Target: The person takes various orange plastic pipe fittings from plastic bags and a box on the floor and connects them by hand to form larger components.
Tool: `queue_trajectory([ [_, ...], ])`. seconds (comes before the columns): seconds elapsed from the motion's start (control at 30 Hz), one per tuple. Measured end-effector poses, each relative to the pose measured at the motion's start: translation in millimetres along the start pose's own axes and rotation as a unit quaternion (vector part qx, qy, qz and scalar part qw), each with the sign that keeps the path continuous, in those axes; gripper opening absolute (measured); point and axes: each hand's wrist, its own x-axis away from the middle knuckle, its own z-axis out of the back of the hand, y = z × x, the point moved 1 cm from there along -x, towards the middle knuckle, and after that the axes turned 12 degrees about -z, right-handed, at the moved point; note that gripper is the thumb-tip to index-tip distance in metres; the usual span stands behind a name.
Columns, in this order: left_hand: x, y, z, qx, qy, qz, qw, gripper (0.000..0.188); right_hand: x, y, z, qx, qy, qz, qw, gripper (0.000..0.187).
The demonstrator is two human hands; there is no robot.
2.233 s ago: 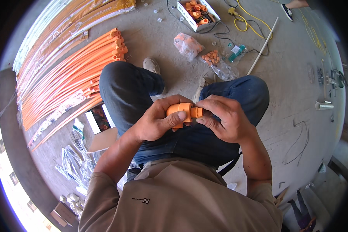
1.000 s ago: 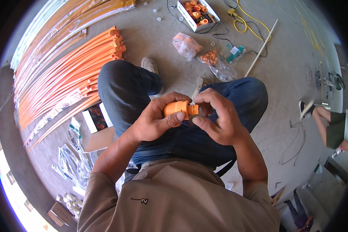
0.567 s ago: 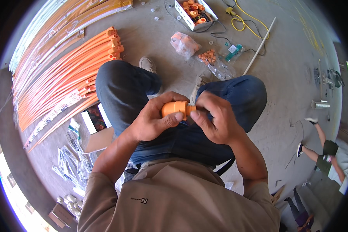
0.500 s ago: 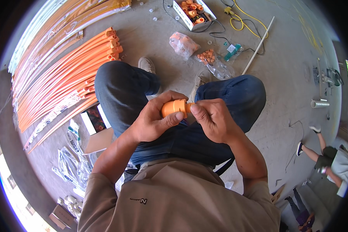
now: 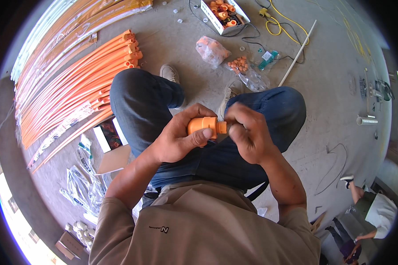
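Above the jeans, I see the left hand, its grip wrapped around an orange fitting, far side hidden; above their right leg, the right hand curls, blurred. I can't tell whether its grip holds anything.

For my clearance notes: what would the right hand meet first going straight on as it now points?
Probably the fitting in the left hand: its narrow end lies just left of the right hand, though depth is unclear.
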Motion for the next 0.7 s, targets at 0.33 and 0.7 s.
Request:
queue_trajectory([
  [0.33, 0.2, -5.9, -4.8, -0.004, 0.022, 0.025, 0.999, 0.06, 1.0, 4.2, -8.4, -0.085, -0.061, -0.114, 0.988, 0.031],
  [0.7, -1.0, -6.3, -8.0, -0.011, 0.005, 0.016, 1.0, 0.058, 0.2, 5.9, -6.6, 0.003, 0.057, 0.012, 0.998, 0.04],
])
